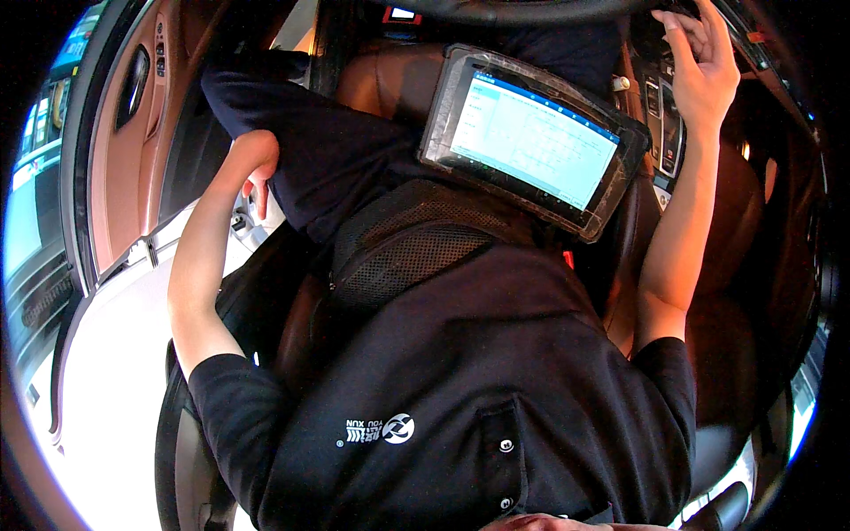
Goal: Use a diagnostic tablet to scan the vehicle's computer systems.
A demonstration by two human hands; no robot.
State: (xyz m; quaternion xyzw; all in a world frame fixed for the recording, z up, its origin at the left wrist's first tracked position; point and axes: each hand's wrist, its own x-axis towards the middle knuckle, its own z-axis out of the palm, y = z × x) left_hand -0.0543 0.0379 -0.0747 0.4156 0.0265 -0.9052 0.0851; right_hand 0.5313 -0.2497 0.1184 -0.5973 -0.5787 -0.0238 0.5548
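Note:
A tablet (pixel 531 142) in a dark, worn-edged case lies tilted on my right thigh, its screen lit with a pale page under a blue bar. My right hand (pixel 704 66) is raised to the right of the tablet, above the centre console (pixel 662 115). Its thumb and fingers are apart and nothing is in them. My left hand (pixel 257 164) bends down beside my left thigh, at the open door side. One finger points downward and others are hidden behind the hand; I see nothing held. Neither hand touches the tablet.
A steering wheel (pixel 522 11) curves along the top. The brown door panel (pixel 142 150), with a handle and switches, swings out at the left. A black mesh pouch (pixel 416 248) sits at my waist. The dark passenger seat (pixel 726 354) is at the right.

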